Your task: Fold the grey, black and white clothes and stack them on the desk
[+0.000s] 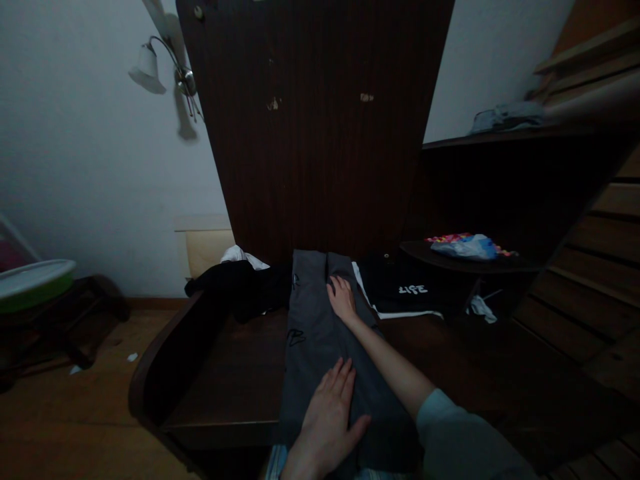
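A pair of dark grey trousers (315, 320) lies lengthwise on the dark wooden bench, its legs side by side and its near end hanging at the front edge. My left hand (330, 417) rests flat on the nearer part, fingers together and stretched out, thumb apart. Farther up, my right hand (343, 299) lies palm down on the cloth near the far end, fingers extended. Black cord loops (296, 338) show along the left side of the trousers. Neither hand grips anything.
Black clothing (250, 287) lies left of the trousers, folded black and white clothes (395, 287) right of them. A plastic bag (465, 247) sits on a small shelf. Behind rises a tall dark panel (320, 147). The bench's curved armrest (150, 367) stands left.
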Demonstrator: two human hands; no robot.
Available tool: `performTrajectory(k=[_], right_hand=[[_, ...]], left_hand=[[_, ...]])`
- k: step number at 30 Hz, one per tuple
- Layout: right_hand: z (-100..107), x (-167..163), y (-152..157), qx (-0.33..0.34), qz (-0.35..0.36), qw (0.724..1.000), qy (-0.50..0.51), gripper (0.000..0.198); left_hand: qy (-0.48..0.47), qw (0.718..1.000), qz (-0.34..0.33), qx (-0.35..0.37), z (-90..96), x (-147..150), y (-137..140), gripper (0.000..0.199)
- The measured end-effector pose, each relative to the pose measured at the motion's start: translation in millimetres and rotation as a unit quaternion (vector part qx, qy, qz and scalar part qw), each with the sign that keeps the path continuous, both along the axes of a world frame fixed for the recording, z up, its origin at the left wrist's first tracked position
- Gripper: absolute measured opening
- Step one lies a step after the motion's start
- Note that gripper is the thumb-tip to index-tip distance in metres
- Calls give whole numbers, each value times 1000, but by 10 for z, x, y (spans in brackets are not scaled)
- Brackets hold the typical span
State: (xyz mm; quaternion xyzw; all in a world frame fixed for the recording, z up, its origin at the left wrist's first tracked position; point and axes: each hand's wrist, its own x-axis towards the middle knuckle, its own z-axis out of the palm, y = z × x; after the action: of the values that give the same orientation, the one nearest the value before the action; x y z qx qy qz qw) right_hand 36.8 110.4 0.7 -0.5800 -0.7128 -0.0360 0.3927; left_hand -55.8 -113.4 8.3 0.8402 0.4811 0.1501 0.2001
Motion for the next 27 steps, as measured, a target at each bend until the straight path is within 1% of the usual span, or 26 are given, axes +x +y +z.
performTrajectory(k=[3,6,8,11,14,17,19,21,23,25,27], right_hand=[[-12,-17,1,-23,9,999,-46,42],[-6,-38,-10,-47,3,996,-81,48],[8,-45,-16,-62,4,994,-89,51],[30,-43,-19,-82,30,992,-95,56],[44,-40,-12,-127,54,985,-106,60],[52,-45,1,-178,63,975,-115,62],[60,-52,10,-195,67,972,-117,61],[71,-58,15,-197,70,972,-110,60],[88,-52,12,-186,77,976,-89,58],[108,-20,-16,-176,98,979,-44,57],[125,54,-104,-180,139,974,18,57]], left_hand=[[1,1000,-1,-4,-1,-2,4,65],[-3,1000,-3,-3,6,-4,4,65],[-5,1000,-5,-2,11,-7,2,64],[-3,1000,-3,-3,12,-11,-1,64],[0,1000,-4,-2,6,-14,-2,64],[-3,1000,-9,-3,6,-11,-3,65],[-7,1000,-8,-9,9,-5,-4,65],[-13,1000,-4,-12,6,0,-1,66],[-18,1000,-2,-16,-10,1,10,67],[-20,1000,-7,-20,-34,-6,29,68],[-22,999,-16,-23,-53,-16,49,69]])
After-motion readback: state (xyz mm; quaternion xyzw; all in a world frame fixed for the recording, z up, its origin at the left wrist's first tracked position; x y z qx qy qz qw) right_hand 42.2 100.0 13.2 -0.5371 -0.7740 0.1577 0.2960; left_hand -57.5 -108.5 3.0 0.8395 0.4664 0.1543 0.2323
